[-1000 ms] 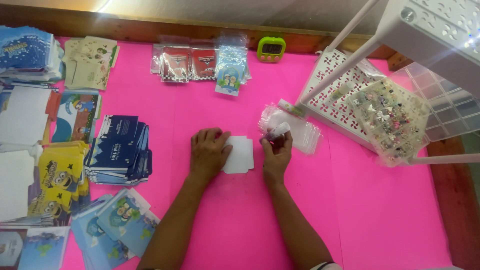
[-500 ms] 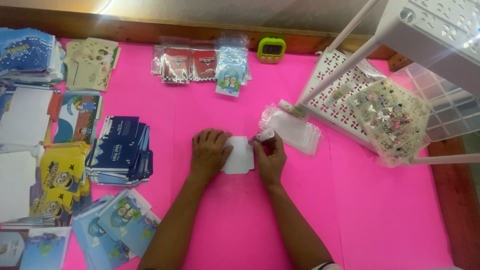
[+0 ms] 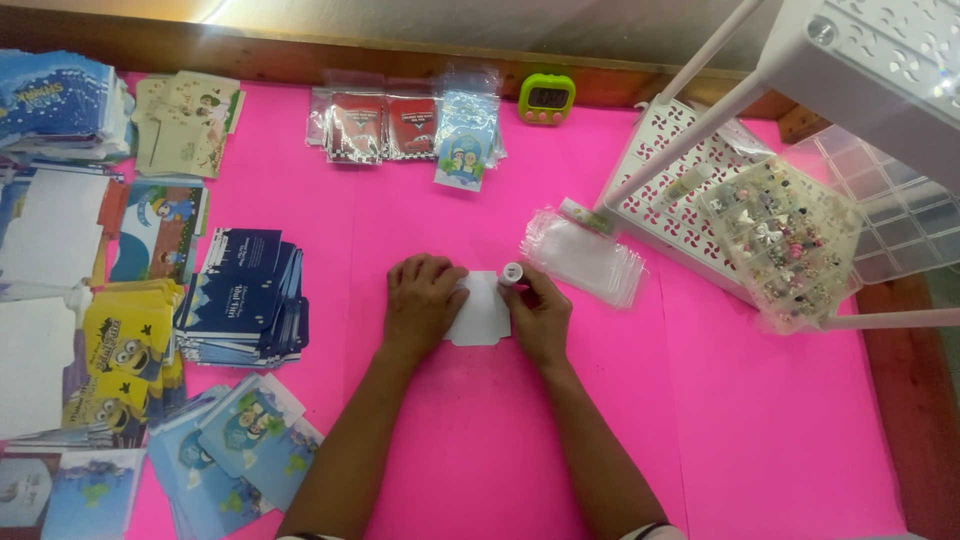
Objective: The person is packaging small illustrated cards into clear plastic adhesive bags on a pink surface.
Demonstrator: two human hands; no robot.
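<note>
On the pink desk (image 3: pixel 480 450), a small white card (image 3: pixel 480 308) lies flat between both hands. The left hand (image 3: pixel 422 300) rests open, palm down, with fingers pressing the card's left edge. The right hand (image 3: pixel 540 315) is closed around a small white tube (image 3: pixel 512 273) at the card's upper right corner. Just beyond lies a stack of clear plastic sleeves (image 3: pixel 585 257). Farther right, a clear compartment box (image 3: pixel 785 240) holds small mixed trinkets, resting on a white perforated tray (image 3: pixel 660 190).
</note>
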